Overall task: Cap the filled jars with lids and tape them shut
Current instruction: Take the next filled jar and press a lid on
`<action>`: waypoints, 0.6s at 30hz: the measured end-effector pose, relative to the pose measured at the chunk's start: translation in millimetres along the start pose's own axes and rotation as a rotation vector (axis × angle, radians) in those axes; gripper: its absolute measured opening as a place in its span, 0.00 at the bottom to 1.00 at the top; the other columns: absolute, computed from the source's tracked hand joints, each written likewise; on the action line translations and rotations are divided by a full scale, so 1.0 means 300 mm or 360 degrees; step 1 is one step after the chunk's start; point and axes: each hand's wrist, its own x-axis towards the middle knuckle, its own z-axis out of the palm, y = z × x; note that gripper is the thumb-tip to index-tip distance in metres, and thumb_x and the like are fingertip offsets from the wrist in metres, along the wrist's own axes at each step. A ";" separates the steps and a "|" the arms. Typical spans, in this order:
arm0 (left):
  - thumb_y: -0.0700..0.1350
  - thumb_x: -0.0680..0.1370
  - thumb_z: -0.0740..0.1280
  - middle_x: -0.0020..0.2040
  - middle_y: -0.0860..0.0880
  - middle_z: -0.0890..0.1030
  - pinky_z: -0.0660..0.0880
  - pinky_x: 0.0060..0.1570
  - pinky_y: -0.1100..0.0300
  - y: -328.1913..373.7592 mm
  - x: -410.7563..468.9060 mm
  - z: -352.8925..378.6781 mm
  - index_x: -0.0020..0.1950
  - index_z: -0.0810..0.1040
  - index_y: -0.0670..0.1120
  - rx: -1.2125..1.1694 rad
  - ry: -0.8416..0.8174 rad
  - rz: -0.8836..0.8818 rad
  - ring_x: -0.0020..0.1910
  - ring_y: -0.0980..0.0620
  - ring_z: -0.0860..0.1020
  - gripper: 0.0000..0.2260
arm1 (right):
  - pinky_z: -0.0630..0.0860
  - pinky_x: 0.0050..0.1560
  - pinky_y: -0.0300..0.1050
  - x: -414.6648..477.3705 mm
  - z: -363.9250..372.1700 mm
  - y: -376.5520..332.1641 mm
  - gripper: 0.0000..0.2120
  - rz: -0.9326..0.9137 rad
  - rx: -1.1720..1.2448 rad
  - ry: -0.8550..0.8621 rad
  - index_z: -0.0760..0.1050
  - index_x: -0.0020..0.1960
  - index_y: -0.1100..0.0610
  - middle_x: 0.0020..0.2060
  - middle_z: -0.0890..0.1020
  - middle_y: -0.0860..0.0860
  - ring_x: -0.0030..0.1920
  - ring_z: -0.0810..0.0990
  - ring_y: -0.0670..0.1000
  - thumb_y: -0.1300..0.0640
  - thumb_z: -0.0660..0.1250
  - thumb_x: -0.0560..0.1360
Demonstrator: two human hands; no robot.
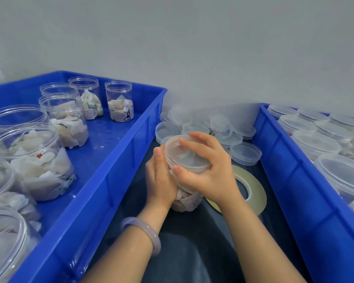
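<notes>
Palms hide most of the jar, which sits between the left crate and the right crate. The right wrist half covers the tape roll behind it. The left hand curls round the jar's side. The right hand grips the lid on its mouth, fingers spread over the rim.

No legible text (sachet tags blurred)
</notes>
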 end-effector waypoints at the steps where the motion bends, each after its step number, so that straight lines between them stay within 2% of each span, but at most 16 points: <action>1: 0.54 0.78 0.49 0.39 0.48 0.82 0.75 0.44 0.62 -0.002 0.001 0.000 0.46 0.79 0.42 -0.0012 0.0000 -0.0007 0.41 0.54 0.80 0.23 | 0.69 0.61 0.33 0.000 0.001 0.000 0.24 -0.0004 -0.0007 -0.0009 0.81 0.55 0.55 0.60 0.76 0.54 0.60 0.76 0.46 0.52 0.75 0.59; 3: 0.54 0.78 0.49 0.41 0.46 0.82 0.75 0.46 0.58 -0.005 0.003 -0.001 0.47 0.79 0.41 -0.0017 0.0003 -0.0014 0.43 0.50 0.80 0.23 | 0.69 0.61 0.34 0.001 -0.002 0.001 0.24 -0.0009 -0.0022 -0.0029 0.81 0.55 0.55 0.60 0.76 0.53 0.60 0.75 0.46 0.52 0.75 0.59; 6: 0.53 0.78 0.49 0.41 0.45 0.82 0.75 0.46 0.58 0.000 0.003 -0.001 0.47 0.79 0.39 -0.0004 0.0009 -0.0003 0.43 0.49 0.80 0.23 | 0.69 0.62 0.35 0.004 -0.009 -0.001 0.25 -0.0008 -0.0036 -0.0069 0.81 0.56 0.54 0.60 0.75 0.52 0.60 0.75 0.45 0.51 0.75 0.59; 9: 0.51 0.78 0.49 0.38 0.45 0.80 0.74 0.42 0.62 0.007 0.000 0.000 0.45 0.78 0.37 0.0029 0.0017 0.0032 0.39 0.53 0.79 0.23 | 0.69 0.61 0.33 0.006 -0.012 -0.003 0.24 0.0006 -0.0054 -0.0099 0.81 0.55 0.53 0.59 0.75 0.51 0.60 0.75 0.44 0.50 0.75 0.59; 13: 0.48 0.79 0.49 0.34 0.50 0.79 0.72 0.37 0.68 0.012 -0.004 0.002 0.40 0.76 0.40 0.0075 0.0031 0.0110 0.34 0.61 0.77 0.20 | 0.68 0.61 0.32 0.005 -0.014 -0.003 0.24 0.0010 -0.0087 -0.0109 0.82 0.55 0.52 0.60 0.75 0.50 0.60 0.74 0.43 0.49 0.75 0.59; 16: 0.48 0.79 0.50 0.33 0.53 0.79 0.72 0.37 0.68 0.009 -0.002 0.002 0.39 0.76 0.43 0.0080 0.0053 0.0130 0.34 0.62 0.77 0.19 | 0.68 0.62 0.31 0.002 -0.011 -0.002 0.25 -0.0001 -0.0110 -0.0088 0.82 0.56 0.54 0.61 0.75 0.51 0.60 0.74 0.44 0.49 0.75 0.59; 18: 0.51 0.77 0.53 0.35 0.52 0.80 0.74 0.39 0.65 0.008 -0.001 0.002 0.41 0.77 0.42 0.0076 0.0050 0.0112 0.36 0.58 0.78 0.18 | 0.67 0.62 0.31 -0.001 -0.010 -0.001 0.26 -0.0025 -0.0141 -0.0085 0.82 0.56 0.55 0.61 0.75 0.52 0.60 0.74 0.45 0.49 0.75 0.59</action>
